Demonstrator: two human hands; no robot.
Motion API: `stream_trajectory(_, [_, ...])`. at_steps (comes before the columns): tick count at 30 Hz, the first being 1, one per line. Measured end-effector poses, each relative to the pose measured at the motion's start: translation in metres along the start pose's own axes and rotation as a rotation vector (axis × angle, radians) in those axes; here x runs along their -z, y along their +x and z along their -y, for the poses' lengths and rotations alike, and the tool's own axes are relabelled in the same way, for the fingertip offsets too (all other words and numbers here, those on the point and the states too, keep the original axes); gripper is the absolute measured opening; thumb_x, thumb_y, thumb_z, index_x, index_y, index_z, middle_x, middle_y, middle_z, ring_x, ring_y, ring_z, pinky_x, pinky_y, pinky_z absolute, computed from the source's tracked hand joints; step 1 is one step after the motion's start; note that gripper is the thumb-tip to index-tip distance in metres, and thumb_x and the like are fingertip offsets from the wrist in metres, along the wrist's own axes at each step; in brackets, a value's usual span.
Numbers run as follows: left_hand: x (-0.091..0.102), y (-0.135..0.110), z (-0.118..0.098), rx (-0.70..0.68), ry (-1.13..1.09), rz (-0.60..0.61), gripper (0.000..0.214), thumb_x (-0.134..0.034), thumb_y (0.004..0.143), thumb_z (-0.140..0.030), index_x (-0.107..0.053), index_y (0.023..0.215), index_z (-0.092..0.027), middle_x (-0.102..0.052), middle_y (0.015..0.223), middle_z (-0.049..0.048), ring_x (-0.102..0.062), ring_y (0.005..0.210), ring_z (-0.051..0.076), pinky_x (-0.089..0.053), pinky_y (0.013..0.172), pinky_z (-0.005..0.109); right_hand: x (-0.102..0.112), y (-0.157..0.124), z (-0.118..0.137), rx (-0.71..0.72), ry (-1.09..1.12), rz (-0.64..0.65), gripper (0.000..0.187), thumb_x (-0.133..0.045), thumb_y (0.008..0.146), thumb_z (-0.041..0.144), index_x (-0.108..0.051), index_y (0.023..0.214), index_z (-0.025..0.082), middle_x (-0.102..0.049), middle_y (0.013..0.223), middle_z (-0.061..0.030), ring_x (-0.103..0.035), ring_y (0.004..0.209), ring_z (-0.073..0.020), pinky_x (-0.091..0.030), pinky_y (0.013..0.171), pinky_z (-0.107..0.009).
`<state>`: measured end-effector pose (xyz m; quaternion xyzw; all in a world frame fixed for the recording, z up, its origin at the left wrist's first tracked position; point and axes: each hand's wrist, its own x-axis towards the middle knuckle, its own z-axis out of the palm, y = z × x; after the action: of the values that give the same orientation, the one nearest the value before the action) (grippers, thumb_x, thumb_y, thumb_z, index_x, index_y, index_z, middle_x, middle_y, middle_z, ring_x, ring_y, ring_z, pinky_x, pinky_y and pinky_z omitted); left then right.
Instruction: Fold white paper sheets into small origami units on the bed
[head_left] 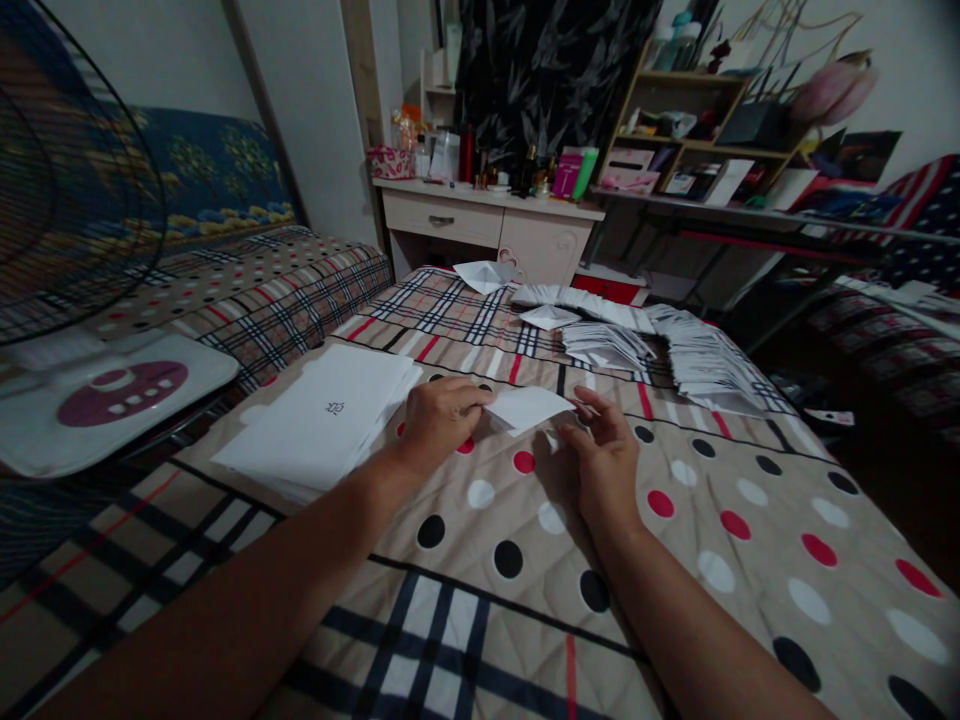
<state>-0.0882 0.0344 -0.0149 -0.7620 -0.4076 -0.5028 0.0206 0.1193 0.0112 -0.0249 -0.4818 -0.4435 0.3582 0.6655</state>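
Note:
A folded piece of white paper [529, 405] is held just over the bedspread. My left hand [442, 420] is closed on its left corner, thumb and forefinger pinching it. At the paper's right tip is my right hand [607, 455], fingers apart and curved; whether a fingertip touches the tip I cannot tell. Left of my left hand lies a stack of white sheets [322, 410], with a small dark mark on the top one. Beyond my hands are folded papers [604, 345] in a pile and a long row of folded papers [709, 360] bending to the right.
The patterned bedspread [487, 540] lies under everything. A fan [75, 180] with a white base [127, 395] stands at the left. Two loose folded papers, one a white folded sheet [484, 276], lie near the far edge. Behind is a drawer cabinet [442, 215] crowded with bottles and boxes.

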Motion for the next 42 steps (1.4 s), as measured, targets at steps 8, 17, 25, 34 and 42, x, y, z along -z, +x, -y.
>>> stream_trajectory(8, [0.006,0.005,-0.005,-0.257,0.205,-0.019,0.019,-0.061,0.078,-0.003,-0.073,0.082,-0.017,-0.074,0.075,0.0022,-0.069,0.073,0.017,-0.055,0.069,0.029,-0.008,-0.011,0.016,-0.261,0.187,0.092,0.043,-0.068,0.08,0.053,-0.052,0.106,0.023,-0.068,0.071,0.0013,-0.063,0.052,-0.015,-0.05,0.047,-0.026])
stream_trajectory(17, [-0.001,0.001,-0.008,-0.251,0.06,0.004,0.029,-0.055,0.075,0.003,-0.073,0.084,-0.019,-0.073,0.094,0.0048,-0.068,0.084,0.016,-0.053,0.072,0.028,-0.011,-0.007,0.012,-0.174,0.166,0.031,0.066,-0.082,0.063,0.024,-0.047,0.12,0.02,-0.064,0.066,0.0077,-0.057,0.049,-0.0109,-0.047,0.052,-0.024])
stream_trajectory(25, [0.0,0.008,-0.015,0.504,-0.515,0.033,0.021,-0.055,0.089,-0.026,-0.068,0.102,-0.014,-0.071,0.078,0.0043,-0.063,0.063,0.012,-0.048,0.054,0.021,-0.009,-0.006,0.011,-0.174,0.143,0.149,0.049,-0.079,0.063,0.02,-0.06,0.108,0.019,-0.063,0.067,0.0062,-0.058,0.061,-0.0124,-0.047,0.062,-0.026])
stream_trajectory(34, [-0.002,0.009,-0.013,0.823,-0.788,0.252,0.045,-0.07,0.076,-0.052,-0.054,0.057,-0.015,-0.054,0.049,-0.0025,-0.042,0.037,0.005,-0.031,0.038,0.018,-0.007,-0.011,0.013,-0.224,0.226,0.236,0.032,-0.077,0.075,0.036,-0.07,0.103,0.022,-0.069,0.084,-0.0001,-0.06,0.069,-0.0131,-0.047,0.061,-0.024])
stream_trajectory(42, [-0.007,0.012,-0.029,0.984,-1.009,0.079,0.041,-0.081,0.067,-0.046,-0.06,0.08,-0.014,-0.07,0.068,0.0028,-0.063,0.054,0.011,-0.048,0.05,0.02,-0.014,-0.011,0.013,-0.218,0.208,0.346,0.035,-0.086,0.066,0.035,-0.071,0.093,0.019,-0.067,0.074,0.0014,-0.054,0.056,-0.0094,-0.046,0.055,-0.023])
